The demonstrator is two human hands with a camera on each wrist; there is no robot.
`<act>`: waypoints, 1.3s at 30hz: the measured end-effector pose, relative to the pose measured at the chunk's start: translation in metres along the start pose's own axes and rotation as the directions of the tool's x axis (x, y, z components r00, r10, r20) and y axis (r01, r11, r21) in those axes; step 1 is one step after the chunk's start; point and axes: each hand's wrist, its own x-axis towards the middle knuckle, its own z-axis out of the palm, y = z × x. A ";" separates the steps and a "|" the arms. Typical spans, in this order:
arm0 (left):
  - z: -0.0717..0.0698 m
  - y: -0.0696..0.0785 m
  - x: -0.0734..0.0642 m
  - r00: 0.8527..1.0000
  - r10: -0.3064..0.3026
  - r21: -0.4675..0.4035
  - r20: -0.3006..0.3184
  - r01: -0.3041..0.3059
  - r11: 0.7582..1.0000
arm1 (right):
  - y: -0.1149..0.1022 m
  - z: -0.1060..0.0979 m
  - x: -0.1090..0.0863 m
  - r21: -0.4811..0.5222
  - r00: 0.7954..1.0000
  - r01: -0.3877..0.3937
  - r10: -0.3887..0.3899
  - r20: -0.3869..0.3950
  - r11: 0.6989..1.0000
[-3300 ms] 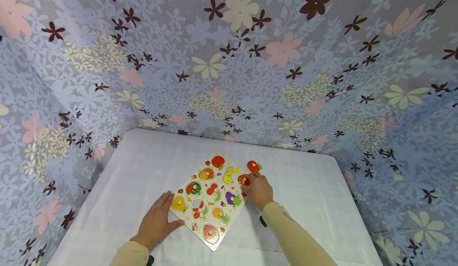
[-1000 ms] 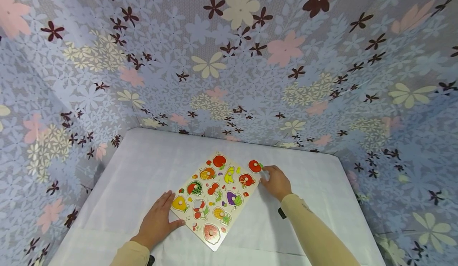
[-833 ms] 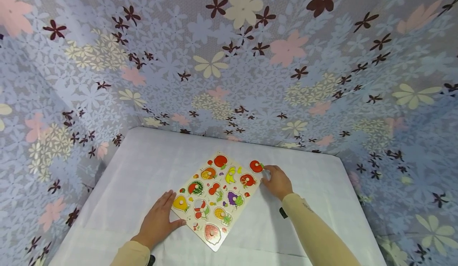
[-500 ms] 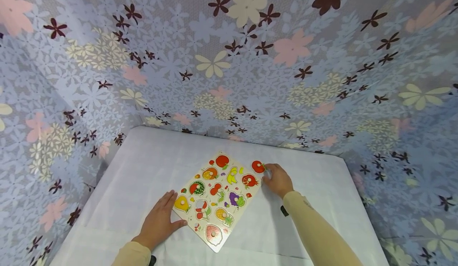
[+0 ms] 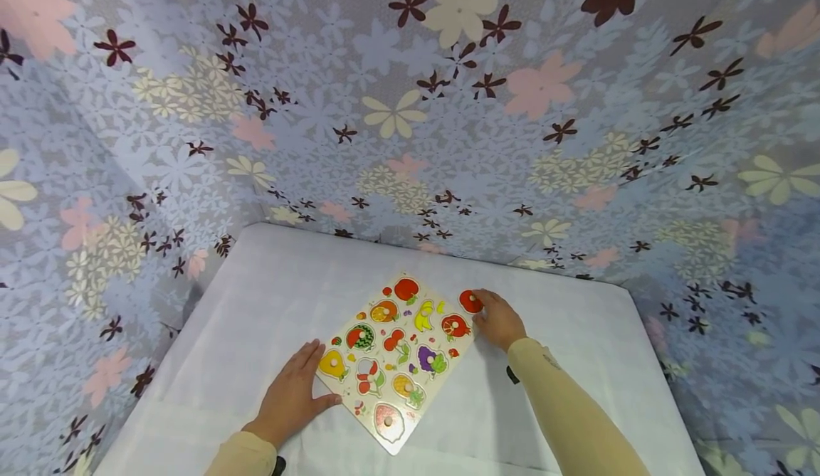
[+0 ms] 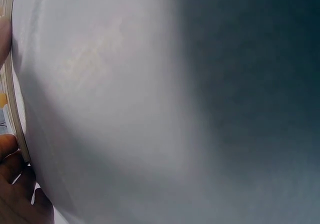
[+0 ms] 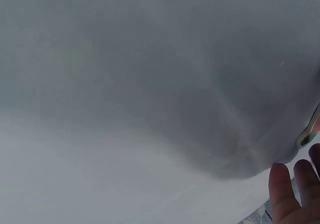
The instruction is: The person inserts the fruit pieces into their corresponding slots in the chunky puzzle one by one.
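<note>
A wooden fruit puzzle board (image 5: 415,356) lies diagonally on the white-covered table, bearing several knobbed fruit pieces. My left hand (image 5: 290,394) rests at its near-left edge, fingers extended and thumb spread along the board; the left wrist view shows fingers (image 6: 22,196) beside the board's edge. A round red fruit piece with a knob (image 5: 470,302) lies on the cloth just off the board's right side. Over its right part reaches my right hand (image 5: 502,321), index fingertip at the piece, thumb apart below it. In the right wrist view, loose fingers (image 7: 282,189) show near the piece's green-leafed edge (image 7: 306,138).
A pomegranate piece (image 5: 455,326) sits on the board close to the right hand. White cloth covers the table (image 5: 576,362) around the board. Flowered fabric (image 5: 397,141) hangs behind the table and along both sides.
The right hand has moved from the pomegranate piece, out past the board's right edge, then onto the loose red piece. The left hand stays at the board's edge. The head view has shifted slightly.
</note>
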 end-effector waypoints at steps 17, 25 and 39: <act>0.000 0.001 0.000 1.000 0.011 0.010 0.002 -0.011 1.000 | 0.006 0.008 -0.003 -0.060 0.995 -0.050 0.044 -0.086 0.997; -0.002 0.003 0.000 1.000 0.009 0.009 0.003 -0.009 1.000 | 0.007 0.008 -0.005 -0.040 0.993 -0.033 0.029 -0.116 0.999; 0.001 -0.001 0.001 1.000 0.000 0.020 0.012 0.000 1.000 | 0.008 -0.001 -0.010 -0.090 0.996 -0.029 0.021 -0.088 0.996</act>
